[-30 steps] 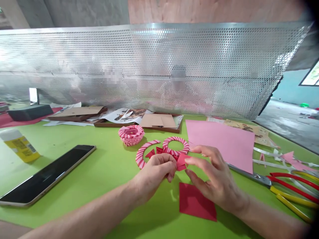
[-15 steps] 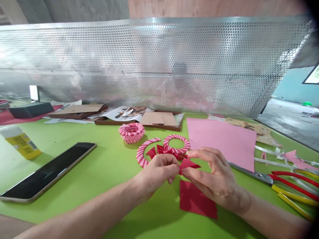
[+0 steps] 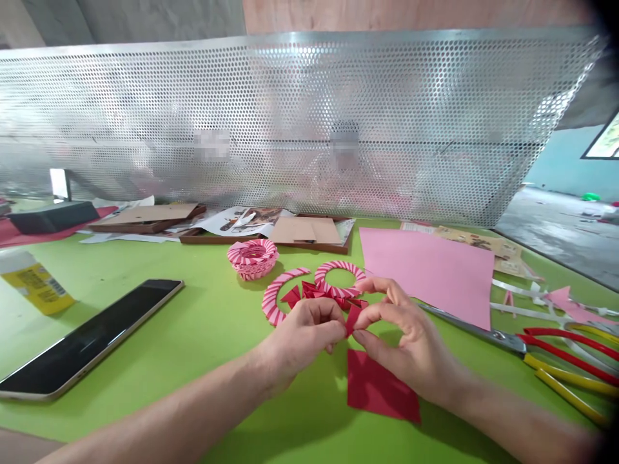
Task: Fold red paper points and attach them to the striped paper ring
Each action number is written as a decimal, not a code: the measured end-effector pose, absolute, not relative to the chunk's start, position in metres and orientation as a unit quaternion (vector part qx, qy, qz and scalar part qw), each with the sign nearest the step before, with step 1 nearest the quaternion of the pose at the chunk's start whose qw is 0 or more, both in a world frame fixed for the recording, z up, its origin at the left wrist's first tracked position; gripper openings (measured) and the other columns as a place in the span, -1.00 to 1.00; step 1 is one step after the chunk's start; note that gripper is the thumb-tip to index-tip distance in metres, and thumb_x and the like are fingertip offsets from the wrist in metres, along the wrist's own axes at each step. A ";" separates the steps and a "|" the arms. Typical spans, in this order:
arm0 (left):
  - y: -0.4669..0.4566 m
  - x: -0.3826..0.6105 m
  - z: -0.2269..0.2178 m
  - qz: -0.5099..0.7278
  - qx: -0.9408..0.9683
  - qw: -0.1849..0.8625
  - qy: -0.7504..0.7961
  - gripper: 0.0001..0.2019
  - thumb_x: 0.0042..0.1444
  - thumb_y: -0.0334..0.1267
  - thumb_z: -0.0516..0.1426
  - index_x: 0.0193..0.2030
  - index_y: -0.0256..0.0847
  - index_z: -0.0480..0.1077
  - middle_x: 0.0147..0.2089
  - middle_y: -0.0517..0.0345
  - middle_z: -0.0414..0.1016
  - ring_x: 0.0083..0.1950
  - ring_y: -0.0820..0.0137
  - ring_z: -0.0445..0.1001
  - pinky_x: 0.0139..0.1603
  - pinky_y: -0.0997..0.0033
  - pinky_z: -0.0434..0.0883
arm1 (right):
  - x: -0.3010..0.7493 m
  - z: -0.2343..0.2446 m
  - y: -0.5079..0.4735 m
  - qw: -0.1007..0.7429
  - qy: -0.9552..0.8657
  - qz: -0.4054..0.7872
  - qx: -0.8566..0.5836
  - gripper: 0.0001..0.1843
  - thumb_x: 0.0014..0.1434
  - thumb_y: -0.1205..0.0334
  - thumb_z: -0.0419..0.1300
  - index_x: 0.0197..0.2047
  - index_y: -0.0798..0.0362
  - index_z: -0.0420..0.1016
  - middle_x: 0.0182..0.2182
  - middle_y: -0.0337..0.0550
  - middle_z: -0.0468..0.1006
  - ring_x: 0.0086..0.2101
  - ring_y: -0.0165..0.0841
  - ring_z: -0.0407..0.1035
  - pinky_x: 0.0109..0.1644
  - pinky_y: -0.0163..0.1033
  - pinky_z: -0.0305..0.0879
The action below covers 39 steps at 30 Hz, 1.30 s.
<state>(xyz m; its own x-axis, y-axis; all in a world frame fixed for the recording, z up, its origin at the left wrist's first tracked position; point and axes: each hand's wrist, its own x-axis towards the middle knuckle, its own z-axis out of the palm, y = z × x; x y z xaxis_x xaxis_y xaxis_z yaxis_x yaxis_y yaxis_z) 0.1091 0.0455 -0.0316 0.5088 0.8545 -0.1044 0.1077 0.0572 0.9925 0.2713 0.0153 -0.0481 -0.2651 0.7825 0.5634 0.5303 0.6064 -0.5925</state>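
Observation:
Between my two hands is a small piece of folded red paper (image 3: 353,318). My left hand (image 3: 309,332) is closed, pinching the paper's left side. From the right, my right hand (image 3: 399,335) grips the same paper between thumb and forefinger. Below them lies a flat red paper sheet (image 3: 382,386), partly under my right hand. Just beyond my fingers is a heap of folded red paper pieces (image 3: 314,290). Around it are a striped pink paper ring (image 3: 338,265) and a curved striped pink strip (image 3: 271,299).
A striped pink paper basket (image 3: 253,261) stands behind. At left are a phone (image 3: 97,335) and a glue stick (image 3: 41,283). Scissors (image 3: 507,341) and a pink sheet (image 3: 430,267) lie at right. Trays with papers (image 3: 309,230) line a perforated metal screen (image 3: 290,96).
The red paper's pointed right flap has been folded over, so the piece looks narrower. My right hand has moved slightly left, its fingers now pinching the fold.

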 end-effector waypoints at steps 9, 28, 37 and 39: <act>0.045 0.105 -0.030 0.290 0.716 0.522 0.362 -0.88 -0.01 -0.38 -0.02 -0.51 -0.27 0.28 -0.58 0.28 0.18 -0.51 0.51 0.13 -0.49 0.50 0.10 | 0.269 -0.045 0.019 0.453 -0.700 0.342 -0.433 -0.92 0.06 0.37 0.10 -0.45 0.08 0.37 -0.46 -0.21 0.44 -0.37 -0.36 0.33 -0.25 -0.25 0.28; 0.039 0.108 -0.031 0.342 0.781 0.370 0.369 -0.84 0.04 -0.32 0.02 -0.53 -0.26 0.29 -0.51 0.18 0.28 -0.45 0.46 0.23 -0.44 0.50 0.20 | 0.265 -0.044 0.014 0.487 -0.684 0.314 -0.443 -0.89 0.04 0.41 0.09 -0.49 0.08 0.35 -0.52 -0.26 0.41 -0.45 -0.40 0.26 -0.35 -0.31 0.22; 0.042 0.108 -0.034 0.338 0.691 0.513 0.381 -0.82 -0.01 -0.24 0.08 -0.55 -0.28 0.29 -0.59 0.25 0.23 -0.53 0.51 0.16 -0.53 0.51 0.12 | 0.261 -0.044 0.012 0.509 -0.644 0.363 -0.441 -0.92 0.05 0.36 0.12 -0.39 0.05 0.25 -0.50 -0.30 0.35 -0.44 -0.43 0.25 -0.36 -0.33 0.19; 0.042 0.109 -0.034 0.339 0.673 0.536 0.380 -0.83 -0.02 -0.24 0.09 -0.53 -0.28 0.29 -0.58 0.26 0.23 -0.53 0.51 0.16 -0.53 0.51 0.12 | 0.260 -0.044 0.012 0.516 -0.612 0.409 -0.437 -0.83 0.05 0.36 0.13 -0.31 0.03 0.17 -0.51 -0.33 0.34 -0.46 -0.44 0.24 -0.38 -0.34 0.18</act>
